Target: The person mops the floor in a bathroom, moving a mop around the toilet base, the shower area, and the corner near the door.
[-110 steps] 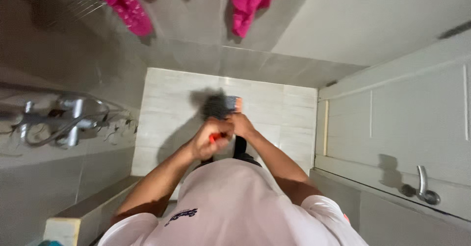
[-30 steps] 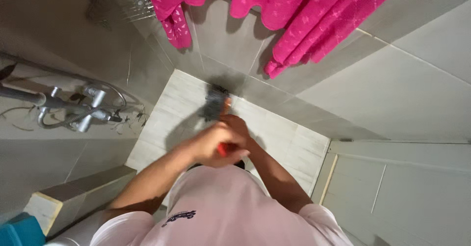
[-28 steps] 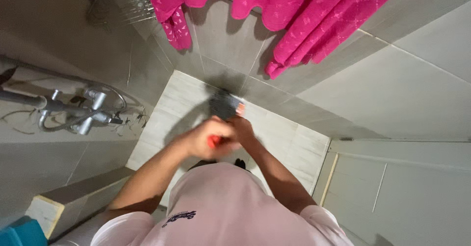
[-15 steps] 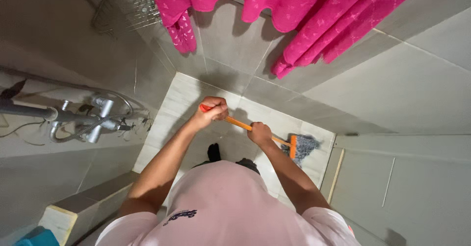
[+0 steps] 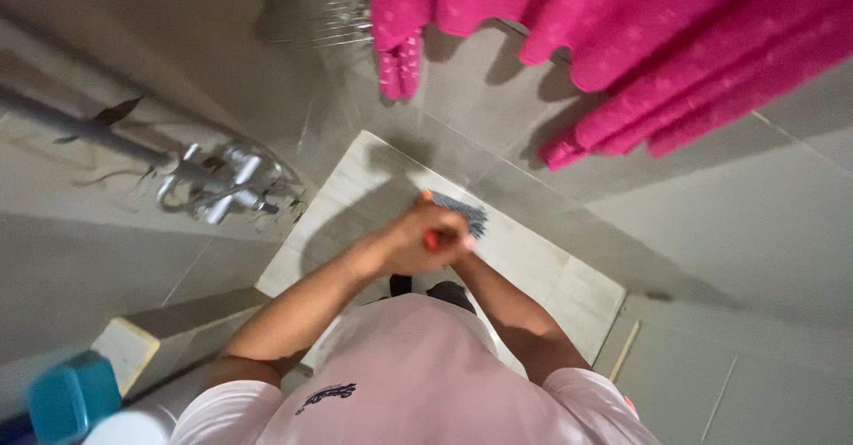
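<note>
Swung back from the right-hand corner of the floor, where it lay half a second ago, the broom's grey bristle head [image 5: 460,214] now sits on the pale floor tiles [image 5: 355,187] straight ahead of the person, near the foot of the far wall. Broom handle [image 5: 430,239]: orange-red, only a short piece visible between the fists, the rest hidden. Left hand [image 5: 410,242]: closed tight around the handle, uppermost in view. Right hand [image 5: 455,242]: tucked just behind the left and touching it, mostly hidden and blurred, so its grip cannot be told for certain. Both hands, well apart before, are now bunched together. Pink towels [image 5: 622,45]: hanging on the grey wall above the bristle head. Chrome shower tap [image 5: 227,192]: on the left wall with its hose. Wire basket [image 5: 320,10]: high in the corner. Teal container [image 5: 71,396]: on the low ledge at lower left.
</note>
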